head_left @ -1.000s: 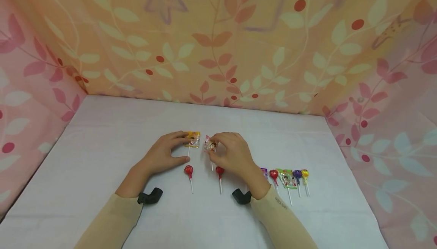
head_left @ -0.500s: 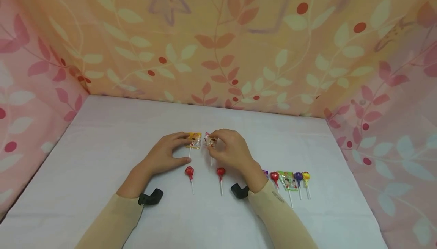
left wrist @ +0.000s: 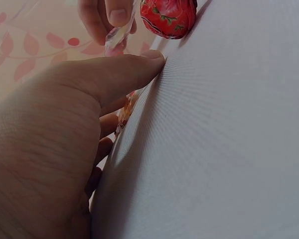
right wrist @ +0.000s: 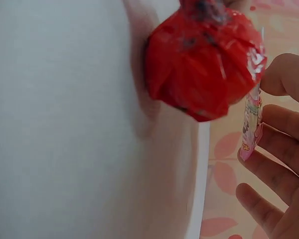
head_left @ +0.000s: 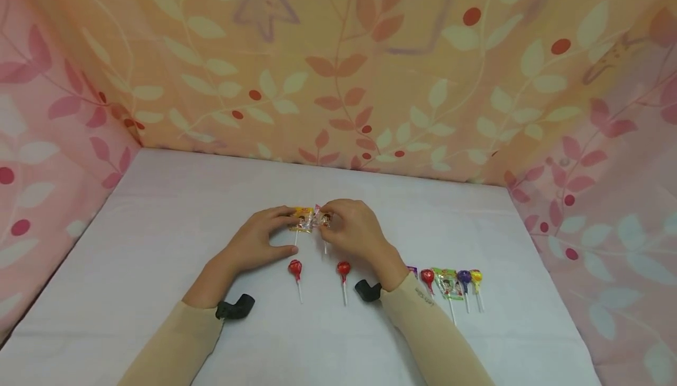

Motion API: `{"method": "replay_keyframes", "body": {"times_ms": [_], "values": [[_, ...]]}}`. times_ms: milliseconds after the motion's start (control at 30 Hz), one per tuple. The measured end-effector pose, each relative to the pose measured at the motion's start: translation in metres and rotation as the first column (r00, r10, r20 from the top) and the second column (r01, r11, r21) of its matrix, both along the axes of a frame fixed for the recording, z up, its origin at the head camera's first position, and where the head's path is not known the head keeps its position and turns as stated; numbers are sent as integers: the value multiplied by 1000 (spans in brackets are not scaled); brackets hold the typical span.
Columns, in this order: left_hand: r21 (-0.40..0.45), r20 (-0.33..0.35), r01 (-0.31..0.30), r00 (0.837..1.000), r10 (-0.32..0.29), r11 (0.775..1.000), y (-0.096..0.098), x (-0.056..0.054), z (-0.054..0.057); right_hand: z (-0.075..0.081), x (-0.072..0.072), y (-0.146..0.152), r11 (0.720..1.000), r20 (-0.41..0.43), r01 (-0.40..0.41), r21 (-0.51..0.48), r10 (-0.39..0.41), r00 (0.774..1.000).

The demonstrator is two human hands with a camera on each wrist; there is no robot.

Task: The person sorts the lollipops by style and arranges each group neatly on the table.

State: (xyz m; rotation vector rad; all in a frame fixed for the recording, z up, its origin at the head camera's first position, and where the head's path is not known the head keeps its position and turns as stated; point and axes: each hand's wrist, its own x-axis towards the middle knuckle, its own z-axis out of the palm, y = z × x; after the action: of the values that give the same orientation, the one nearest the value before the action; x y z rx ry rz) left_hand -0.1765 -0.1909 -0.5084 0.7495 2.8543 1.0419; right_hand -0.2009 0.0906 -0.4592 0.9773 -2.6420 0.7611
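My left hand rests on the cloth, its fingertips on the left edge of a yellow-wrapped flat lollipop and its thumb near the white stick. In the left wrist view the thumb reaches out straight and touches the cloth. My right hand pinches a pink-and-clear wrapped lollipop between thumb and fingers, stick toward me, right beside the yellow one. Nearer me lie two red round lollipops, a left one and a right one, sticks pointing toward me.
Right of my right wrist lies a row: a purple wrapper partly hidden by the arm, a red lollipop, a green-wrapped one, a dark purple one and a yellow one. Patterned curtains stand behind the white cloth.
My right hand has moved the pink-wrapped lollipop left, closer to the yellow-wrapped one, uncovering the right red lollipop. The left hand has stayed in place. The head view has shifted slightly.
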Motion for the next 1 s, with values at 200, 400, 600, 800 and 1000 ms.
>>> {"method": "replay_keyframes", "body": {"times_ms": [200, 400, 600, 800, 1000], "values": [[-9, -3, 1, 1000, -1, 1000, -1, 1, -2, -3, -5, -5, 1000, 13, -18, 20, 18, 1000], [12, -21, 15, 1000, -15, 1000, -1, 1, -1, -5, -9, -8, 999, 47, -20, 43, 18, 999], [32, -41, 31, 999, -30, 999, -1, -1, 0, -10, -12, -9, 998, 72, -33, 48, 30, 997], [32, -25, 21, 999, -21, 999, -1, 0, 3, -17, -14, -10, 996, 103, -52, 69, 45, 994], [30, -22, 13, 1000, -13, 999, 0, 1, 2, -19, -16, -12, 993, 90, -66, 95, 58, 994]]}}
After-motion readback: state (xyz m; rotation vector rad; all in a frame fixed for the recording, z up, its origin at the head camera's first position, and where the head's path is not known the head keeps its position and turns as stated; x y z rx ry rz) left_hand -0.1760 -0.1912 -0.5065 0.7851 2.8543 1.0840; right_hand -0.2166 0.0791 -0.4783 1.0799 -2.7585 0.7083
